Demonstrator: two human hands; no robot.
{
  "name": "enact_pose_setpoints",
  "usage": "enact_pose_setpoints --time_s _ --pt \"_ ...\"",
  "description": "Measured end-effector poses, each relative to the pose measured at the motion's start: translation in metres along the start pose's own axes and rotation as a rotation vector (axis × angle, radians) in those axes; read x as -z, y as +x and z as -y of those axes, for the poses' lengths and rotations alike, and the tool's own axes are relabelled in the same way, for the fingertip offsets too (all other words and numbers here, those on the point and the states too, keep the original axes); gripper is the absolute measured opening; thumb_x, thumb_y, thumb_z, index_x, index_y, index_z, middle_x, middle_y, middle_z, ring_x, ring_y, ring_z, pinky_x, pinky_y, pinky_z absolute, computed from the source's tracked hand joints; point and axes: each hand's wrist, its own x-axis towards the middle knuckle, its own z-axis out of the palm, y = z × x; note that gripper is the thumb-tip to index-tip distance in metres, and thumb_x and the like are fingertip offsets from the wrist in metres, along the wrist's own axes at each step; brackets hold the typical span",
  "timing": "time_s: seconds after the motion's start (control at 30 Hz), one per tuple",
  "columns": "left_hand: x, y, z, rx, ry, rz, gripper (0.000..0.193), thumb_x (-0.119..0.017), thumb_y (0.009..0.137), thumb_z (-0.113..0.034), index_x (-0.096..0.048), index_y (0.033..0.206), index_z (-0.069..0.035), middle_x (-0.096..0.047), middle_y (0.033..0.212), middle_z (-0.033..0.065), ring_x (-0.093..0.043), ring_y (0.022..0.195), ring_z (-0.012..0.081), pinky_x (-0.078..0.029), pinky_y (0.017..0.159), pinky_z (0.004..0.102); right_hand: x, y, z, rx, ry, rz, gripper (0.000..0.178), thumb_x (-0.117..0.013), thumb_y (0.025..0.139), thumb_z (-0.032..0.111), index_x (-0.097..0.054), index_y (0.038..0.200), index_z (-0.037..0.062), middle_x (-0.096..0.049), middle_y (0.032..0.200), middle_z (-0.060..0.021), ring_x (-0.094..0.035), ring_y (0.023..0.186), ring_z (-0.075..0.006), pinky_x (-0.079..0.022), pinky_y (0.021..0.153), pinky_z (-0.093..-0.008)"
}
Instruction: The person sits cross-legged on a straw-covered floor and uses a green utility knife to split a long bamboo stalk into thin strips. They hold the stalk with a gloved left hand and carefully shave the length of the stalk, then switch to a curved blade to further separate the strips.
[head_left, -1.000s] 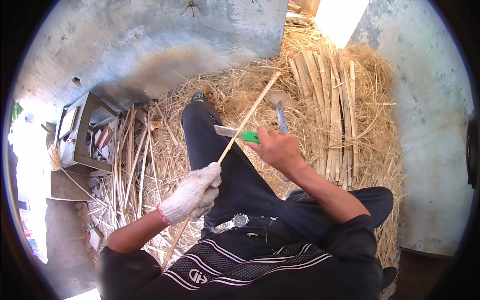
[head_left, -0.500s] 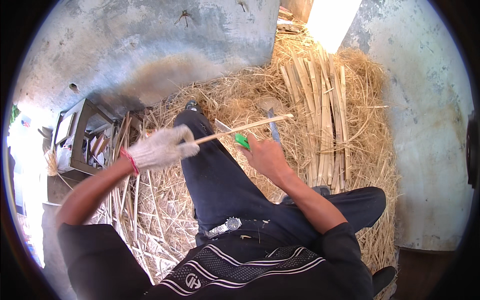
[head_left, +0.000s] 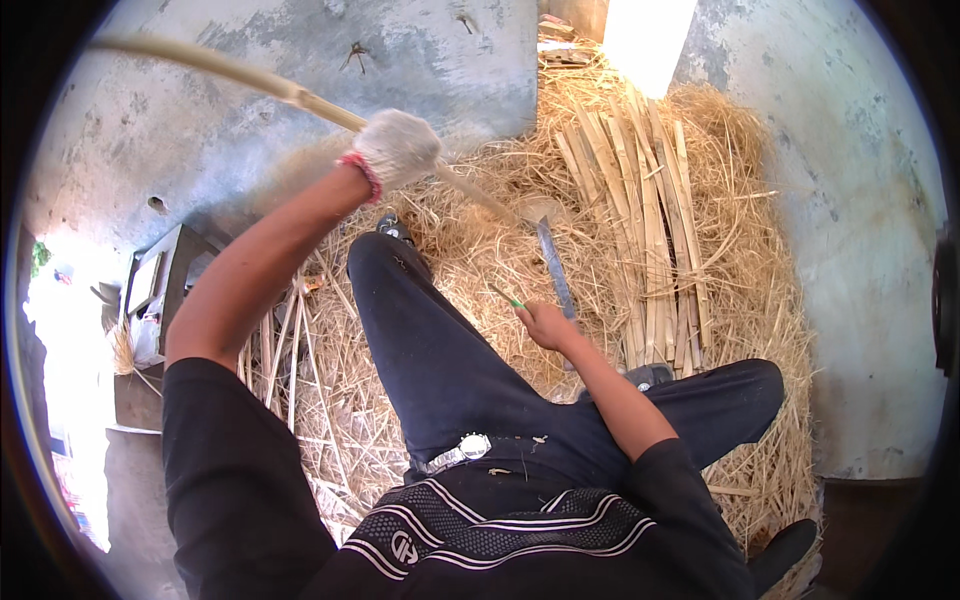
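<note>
My left hand [head_left: 397, 148], in a white knit glove with a pink band at the wrist, is raised and closed around a long bamboo strip [head_left: 250, 78]. The strip slants from the far left down past the glove, and its other end is blurred over the straw. Lower and to the right, my bare right hand [head_left: 548, 326] grips a small knife with a green handle [head_left: 517, 303]. The knife's thin blade points up and left, apart from the strip. Just beyond that hand, a long bluish metal blade [head_left: 553, 265] lies by a round wooden block [head_left: 542, 208].
Split bamboo strips [head_left: 650, 240] lie in a bundle on the right over shavings [head_left: 745, 230]. More thin strips [head_left: 295, 345] lie left of my leg. An open-fronted cabinet [head_left: 165, 290] stands at the left. Bluish walls [head_left: 830, 260] border the space.
My left hand has swung up and away with the bamboo strip, whose tip has left the knife. My right hand has moved slightly right and down, still holding the knife.
</note>
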Motion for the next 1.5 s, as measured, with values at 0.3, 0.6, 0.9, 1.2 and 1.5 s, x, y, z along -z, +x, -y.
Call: enact_pose_setpoints --time_s 0.3,0.6,0.9,1.2,1.5 --pt "-0.065 0.067 -0.111 -0.281 -0.077 0.054 0.011 -0.072 0.079 -0.022 -0.076 0.079 -0.011 -0.072 0.073 0.0078 -0.072 0.071 0.0249 -0.058 0.063 0.0369 -0.084 -0.01 -0.1 -0.215 -0.026 -0.233 0.034 -0.051 0.093 0.026 -0.056 0.115 0.0004 -0.066 0.094 -0.0288 -0.064 0.087 -0.0472 -0.05 0.081 -0.0521" --pt "-0.072 0.093 -0.14 -0.473 0.056 -0.292 0.004 -0.074 0.067 -0.014 -0.072 0.063 -0.013 -0.069 0.064 0.006 -0.071 0.068 0.0245 -0.057 0.061 0.0363 0.074 0.012 0.036 -0.067 0.528 -0.702 0.054 -0.062 0.092 0.049 -0.059 0.123 0.0052 -0.064 0.085 -0.0064 -0.06 0.068 -0.0154 -0.047 0.063 -0.0346" --pt "-0.047 0.057 -0.162 -0.618 -1.365 -0.061 0.025 -0.057 0.096 -0.015 -0.055 0.12 -0.008 -0.061 0.112 0.0068 -0.059 0.108 0.021 -0.046 0.099 0.0365 0.192 0.06 0.149 0.39 0.472 -0.718 0.041 -0.077 0.082 0.043 -0.068 0.1 0.0065 -0.066 0.07 -0.0067 -0.062 0.065 -0.0168 -0.048 0.064 -0.0327" --pt "0.083 0.007 -0.032 0.474 -0.947 -1.186 0.038 -0.062 0.095 -0.035 -0.065 0.106 0.001 -0.068 0.084 0.0112 -0.067 0.079 0.0219 -0.054 0.071 0.0347 0.173 0.063 0.156 0.471 0.456 -0.592 0.048 -0.074 0.083 0.053 -0.063 0.082 0.0057 -0.053 0.061 0.0019 -0.052 0.058 -0.0091 -0.042 0.057 -0.0287" --pt "0.072 0.064 -0.01 0.402 -1.842 -1.143 0.06 -0.048 0.096 -0.061 -0.054 0.07 -0.007 -0.038 0.046 -0.0021 -0.039 0.036 0.0105 -0.036 0.036 0.0257 -0.022 0.066 -0.031 -0.307 0.193 -0.076 0.054 -0.061 0.09 0.047 -0.065 0.105 -0.0048 -0.068 0.089 -0.027 -0.068 0.083 -0.0391 -0.052 0.08 -0.0472"
